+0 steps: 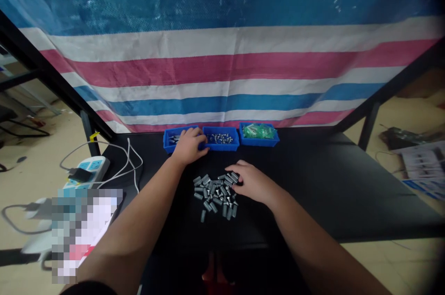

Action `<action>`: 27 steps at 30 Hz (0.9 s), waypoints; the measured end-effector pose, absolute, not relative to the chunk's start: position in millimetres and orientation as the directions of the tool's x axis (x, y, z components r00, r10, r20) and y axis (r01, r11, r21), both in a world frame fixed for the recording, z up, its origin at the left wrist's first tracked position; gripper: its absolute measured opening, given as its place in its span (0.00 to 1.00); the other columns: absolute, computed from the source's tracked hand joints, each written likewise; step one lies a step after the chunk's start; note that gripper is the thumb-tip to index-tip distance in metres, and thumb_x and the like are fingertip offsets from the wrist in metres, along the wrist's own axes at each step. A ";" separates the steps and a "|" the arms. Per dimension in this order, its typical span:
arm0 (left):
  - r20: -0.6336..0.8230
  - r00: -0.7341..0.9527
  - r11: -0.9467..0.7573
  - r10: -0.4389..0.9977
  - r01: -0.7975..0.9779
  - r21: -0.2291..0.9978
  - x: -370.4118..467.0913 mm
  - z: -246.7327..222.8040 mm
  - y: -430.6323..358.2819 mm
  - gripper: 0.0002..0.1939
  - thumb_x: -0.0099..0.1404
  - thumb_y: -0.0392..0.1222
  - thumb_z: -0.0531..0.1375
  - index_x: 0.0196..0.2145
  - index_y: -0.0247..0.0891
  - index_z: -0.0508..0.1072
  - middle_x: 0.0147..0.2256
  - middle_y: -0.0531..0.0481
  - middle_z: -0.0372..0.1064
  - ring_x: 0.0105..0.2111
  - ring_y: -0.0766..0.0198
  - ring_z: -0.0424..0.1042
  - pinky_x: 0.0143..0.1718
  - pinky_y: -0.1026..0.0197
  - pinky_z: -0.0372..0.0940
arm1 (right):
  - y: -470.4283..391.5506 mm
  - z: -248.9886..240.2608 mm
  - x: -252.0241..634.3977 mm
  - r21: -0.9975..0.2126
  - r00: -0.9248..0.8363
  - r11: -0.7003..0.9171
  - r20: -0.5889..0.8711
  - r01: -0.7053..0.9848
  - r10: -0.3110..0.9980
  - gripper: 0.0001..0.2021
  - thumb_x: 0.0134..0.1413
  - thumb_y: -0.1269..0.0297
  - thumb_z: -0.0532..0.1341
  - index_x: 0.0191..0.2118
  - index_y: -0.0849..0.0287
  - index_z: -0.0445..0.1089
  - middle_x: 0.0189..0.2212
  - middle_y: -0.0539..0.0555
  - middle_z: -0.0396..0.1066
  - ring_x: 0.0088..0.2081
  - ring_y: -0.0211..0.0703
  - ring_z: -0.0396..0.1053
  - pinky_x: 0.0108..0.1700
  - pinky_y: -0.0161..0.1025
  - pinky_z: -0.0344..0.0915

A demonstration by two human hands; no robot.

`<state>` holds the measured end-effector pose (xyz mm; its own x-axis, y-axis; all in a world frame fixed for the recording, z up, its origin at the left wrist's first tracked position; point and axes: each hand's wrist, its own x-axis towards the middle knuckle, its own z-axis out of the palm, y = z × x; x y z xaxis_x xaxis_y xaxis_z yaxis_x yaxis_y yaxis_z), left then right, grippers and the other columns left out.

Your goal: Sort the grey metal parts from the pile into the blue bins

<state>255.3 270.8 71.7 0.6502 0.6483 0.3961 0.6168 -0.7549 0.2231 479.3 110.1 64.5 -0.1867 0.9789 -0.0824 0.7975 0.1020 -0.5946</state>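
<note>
The right hand (255, 181) was held, digits apart, at metal pieces (212, 190) piled on the counter (306, 179). The left hand (189, 147) was placed over the left bin (168, 148), its grip indiscernible. Silvery fittings (222, 138) were contained in the middle bin (222, 147), green material (261, 131) in the right bin (260, 141).

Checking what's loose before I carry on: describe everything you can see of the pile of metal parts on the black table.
The pile is many small, grey, metallic-looking pieces: short rods, mostly lying flat, mixed with smaller, shinier, screw-like bits. They point every which way, some touching or overlapping; one rod lies slightly apart at the near edge. The pile rests directly on the black table, nearer than the blue bins. The right hand's grip is at its far right corner; whether it holds any is unclear.
</note>
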 end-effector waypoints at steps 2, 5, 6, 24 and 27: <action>0.454 0.608 -0.745 0.651 0.628 0.227 249.7 81.6 249.1 0.14 0.62 0.48 0.65 0.45 0.43 0.76 0.50 0.43 0.69 0.53 0.45 0.66 0.56 0.42 0.60 | 107.7 67.5 479.0 -0.578 -0.211 0.137 -0.062 0.804 0.975 0.28 0.52 0.69 0.66 0.60 0.51 0.69 0.50 0.56 0.67 0.44 0.45 0.71 0.48 0.42 0.69; 0.442 0.619 -0.761 0.649 0.538 0.363 230.6 86.5 196.9 0.25 0.64 0.52 0.63 0.56 0.42 0.70 0.57 0.42 0.66 0.58 0.46 0.64 0.60 0.44 0.59 | 92.6 68.9 481.9 -0.531 -0.224 0.191 0.004 0.825 0.975 0.36 0.53 0.59 0.68 0.68 0.50 0.59 0.59 0.59 0.63 0.58 0.56 0.65 0.60 0.52 0.63; 0.398 0.654 -0.763 0.644 0.509 0.398 222.5 83.1 177.4 0.31 0.63 0.55 0.64 0.61 0.42 0.66 0.60 0.40 0.63 0.62 0.45 0.62 0.62 0.45 0.59 | 84.8 65.8 482.3 -0.517 -0.227 0.207 0.024 0.831 0.973 0.43 0.51 0.53 0.69 0.70 0.50 0.53 0.64 0.60 0.59 0.62 0.59 0.60 0.63 0.56 0.60; 0.212 0.819 -0.845 0.534 0.506 0.174 227.7 24.7 182.3 0.41 0.70 0.63 0.53 0.71 0.35 0.52 0.68 0.37 0.55 0.69 0.47 0.52 0.70 0.42 0.47 | 122.5 24.8 465.5 -0.380 -0.349 0.388 0.170 0.840 0.922 0.40 0.59 0.43 0.62 0.70 0.57 0.54 0.66 0.64 0.58 0.68 0.62 0.54 0.68 0.60 0.53; 0.271 0.802 -0.846 0.532 0.490 0.209 238.8 34.4 200.0 0.36 0.68 0.59 0.57 0.67 0.36 0.60 0.63 0.36 0.62 0.64 0.46 0.62 0.67 0.42 0.53 | 142.2 34.0 467.7 -0.447 -0.345 0.404 0.210 0.798 0.915 0.34 0.59 0.50 0.64 0.67 0.56 0.58 0.62 0.63 0.62 0.63 0.57 0.60 0.64 0.55 0.60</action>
<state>238.8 200.0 34.4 0.8021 0.5319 0.2713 0.4903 -0.8461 0.2091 467.7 142.2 34.0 -0.3451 0.9148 0.2098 0.7981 0.4036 -0.4474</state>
